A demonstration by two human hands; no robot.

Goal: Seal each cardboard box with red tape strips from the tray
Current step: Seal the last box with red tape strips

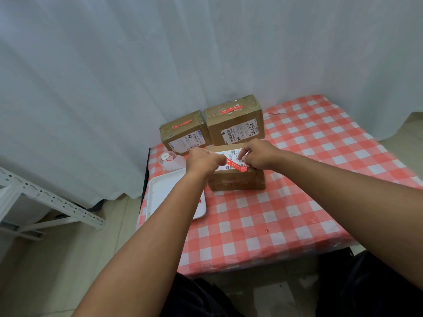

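Near box under taping at the table's left-centre; two taped boxes behind it.

The white tray [174, 197] lay nearest, at the left edge of the checked tablecloth [286, 213]. Just right of it stood the near cardboard box [237, 180], brown, with a white label on top. A red tape strip [237, 166] crossed that label. The left hand [202, 161] pinched the strip's left end with curled fingers; the right hand [258, 155] pinched its right end likewise. Beyond stood the left rear box [185, 133] and right rear box [235, 124], each bearing red tape.

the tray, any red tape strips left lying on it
No, the white tray shows only a small red speck on its bare surface, no strip.
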